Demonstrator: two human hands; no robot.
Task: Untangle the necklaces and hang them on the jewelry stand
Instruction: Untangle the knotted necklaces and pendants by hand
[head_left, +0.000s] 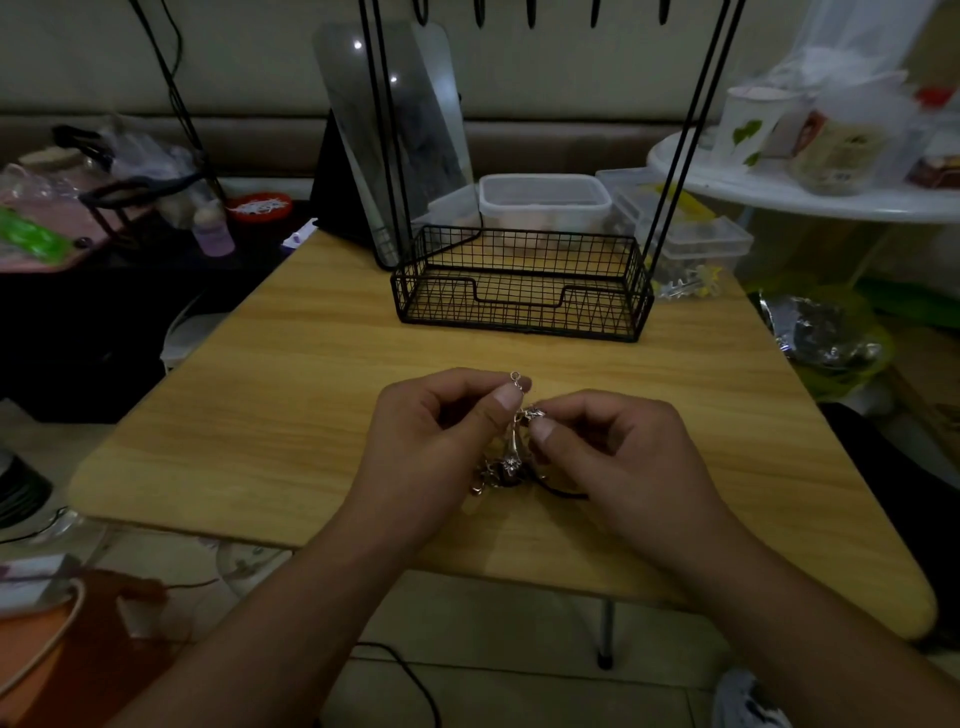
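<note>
Left hand (441, 441): thumb and forefinger pinch one chain end, its small ring clasp poking up above the fingertips. Right hand (613, 447): thumb and forefinger pinch a small charm just beside the left thumb. The tangled necklaces (511, 462) hang bunched between both hands, low over the near part of the wooden table (291, 374); a dark cord trails out under the right hand.

Step in hand, judged: untangling, early; no strand looks free yet.

Jewelry stand (522, 291), wire basket base and black uprights, sits well apart at the table's far side; hooks at the top edge appear bare.

Next move likely calls for easing the pinched end out of the knot gently, without tightening it.
</note>
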